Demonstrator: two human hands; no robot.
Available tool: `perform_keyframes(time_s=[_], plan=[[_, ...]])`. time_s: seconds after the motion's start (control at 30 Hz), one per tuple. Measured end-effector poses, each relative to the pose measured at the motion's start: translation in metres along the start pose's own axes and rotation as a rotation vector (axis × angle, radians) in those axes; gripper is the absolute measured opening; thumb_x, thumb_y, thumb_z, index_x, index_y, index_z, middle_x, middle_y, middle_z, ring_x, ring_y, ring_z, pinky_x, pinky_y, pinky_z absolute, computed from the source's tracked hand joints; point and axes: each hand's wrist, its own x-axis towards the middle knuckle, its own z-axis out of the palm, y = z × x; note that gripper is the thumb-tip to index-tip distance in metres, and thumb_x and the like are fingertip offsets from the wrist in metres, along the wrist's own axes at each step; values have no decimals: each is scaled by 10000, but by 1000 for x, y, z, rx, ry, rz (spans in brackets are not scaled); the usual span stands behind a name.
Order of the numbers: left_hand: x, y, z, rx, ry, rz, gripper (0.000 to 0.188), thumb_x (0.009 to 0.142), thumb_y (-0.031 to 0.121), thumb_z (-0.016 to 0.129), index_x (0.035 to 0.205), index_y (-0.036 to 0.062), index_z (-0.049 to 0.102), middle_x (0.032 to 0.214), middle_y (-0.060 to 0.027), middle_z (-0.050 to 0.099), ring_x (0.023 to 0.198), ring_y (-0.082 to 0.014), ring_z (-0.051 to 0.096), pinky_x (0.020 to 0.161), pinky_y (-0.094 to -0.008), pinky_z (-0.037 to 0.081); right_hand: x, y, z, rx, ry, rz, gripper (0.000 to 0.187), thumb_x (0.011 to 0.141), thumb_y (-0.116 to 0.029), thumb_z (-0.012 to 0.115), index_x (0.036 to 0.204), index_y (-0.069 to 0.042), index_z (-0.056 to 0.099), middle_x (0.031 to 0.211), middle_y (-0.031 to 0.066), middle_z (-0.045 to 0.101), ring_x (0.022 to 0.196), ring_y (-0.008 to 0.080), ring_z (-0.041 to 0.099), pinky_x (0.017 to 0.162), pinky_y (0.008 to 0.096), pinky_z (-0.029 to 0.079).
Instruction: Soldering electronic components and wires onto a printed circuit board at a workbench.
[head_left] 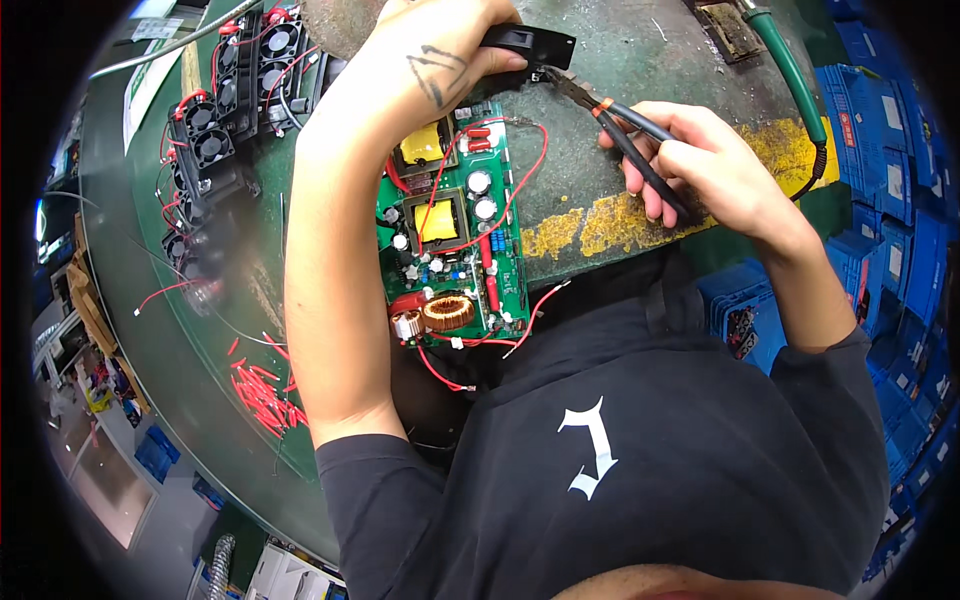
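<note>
Got pliers (622, 143) clamped in the right hand's (700, 150) fingers, black plate (550, 48) pinched in the left hand's (465, 32) — probably light, stiff, bit slick. Hold by the edge, clear of tips.

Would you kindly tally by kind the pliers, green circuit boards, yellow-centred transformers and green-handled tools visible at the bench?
Pliers: 1
Green circuit board: 1
Yellow-centred transformers: 2
Green-handled tool: 1
Total: 5
</note>
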Motion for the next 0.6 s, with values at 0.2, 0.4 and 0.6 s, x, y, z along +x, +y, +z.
perform_keyframes(time_s=[0.2, 0.4, 0.6], plan=[[17, 31, -14, 392, -381, -402, 344, 874, 224, 762, 1129, 58, 602, 950, -173, 677, 893, -407, 645, 785, -465, 509, -2, -3, 5, 19, 26, 5, 428, 895, -92, 404, 1263, 40, 576, 885, 70, 650, 689, 116, 661, 575, 236, 542], [12, 25, -15, 402, -388, -432, 340, 863, 225, 770, 1107, 53, 608, 941, -180, 675, 890, -423, 639, 791, -478, 509, -2, -6, 8, -16, 49, 10, 403, 906, -100, 409, 1242, 31, 589, 871, 51, 647, 667, 98, 636, 568, 223, 521], [10, 23, -14, 427, -398, -431, 330, 858, 230, 765, 1087, 55, 605, 951, -186, 655, 901, -426, 628, 788, -486, 503, -2, -8, 18, -134, 86, 23, 339, 910, -82, 411, 1189, 2, 584, 812, 14, 601, 615, 71, 565, 530, 225, 461]])
